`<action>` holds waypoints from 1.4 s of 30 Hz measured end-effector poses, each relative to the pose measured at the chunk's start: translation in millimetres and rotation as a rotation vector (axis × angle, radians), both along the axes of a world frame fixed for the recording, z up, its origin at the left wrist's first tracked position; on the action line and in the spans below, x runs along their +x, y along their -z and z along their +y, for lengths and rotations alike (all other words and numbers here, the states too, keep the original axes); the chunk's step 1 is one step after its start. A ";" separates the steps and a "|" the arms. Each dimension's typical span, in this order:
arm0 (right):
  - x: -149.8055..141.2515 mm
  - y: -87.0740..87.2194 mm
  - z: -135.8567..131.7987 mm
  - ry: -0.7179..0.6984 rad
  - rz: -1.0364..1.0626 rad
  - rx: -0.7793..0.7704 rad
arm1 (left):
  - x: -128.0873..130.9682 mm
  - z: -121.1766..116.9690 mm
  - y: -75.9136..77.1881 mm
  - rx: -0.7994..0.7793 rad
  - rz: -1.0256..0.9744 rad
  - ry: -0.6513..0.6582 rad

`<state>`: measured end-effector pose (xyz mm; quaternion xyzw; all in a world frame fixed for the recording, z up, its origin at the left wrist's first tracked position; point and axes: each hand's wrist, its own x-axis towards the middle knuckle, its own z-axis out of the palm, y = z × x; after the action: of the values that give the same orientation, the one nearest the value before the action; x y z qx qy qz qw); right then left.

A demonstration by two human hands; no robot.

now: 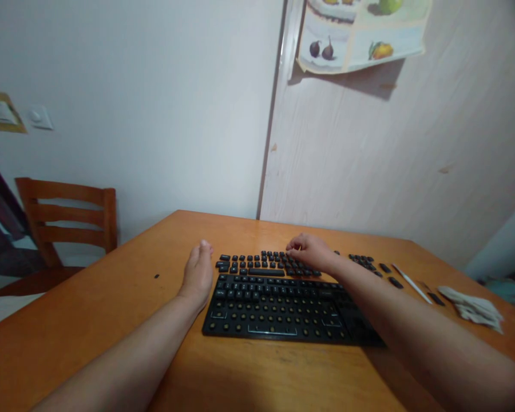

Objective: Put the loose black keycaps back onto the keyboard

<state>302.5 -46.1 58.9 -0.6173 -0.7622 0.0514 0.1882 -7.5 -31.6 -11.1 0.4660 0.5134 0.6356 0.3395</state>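
The left hand (198, 273) is held loosely extended beside the left end of the keyboard (272, 337), with nothing seen in it. The right hand (309, 252) is curled over the loose keycaps (266, 273) spread behind the keyboard; whether one is pinched cannot be told. Upper rows have been fitted with caps, while lower rows are left as bare stems (264, 309). Farther right on the counter (249, 377), a white stick (412, 284) and crumpled cloth (472, 308) are seen.
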 end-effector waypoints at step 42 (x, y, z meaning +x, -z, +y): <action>-48.8 22.3 73.1 -0.049 -0.044 -0.210 | 3.1 -13.2 -9.3 -0.033 0.182 0.053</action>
<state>253.7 27.0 36.6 -0.6159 -0.7713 0.1221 0.1043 -4.4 -44.8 -1.8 0.5295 0.5399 0.5732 0.3157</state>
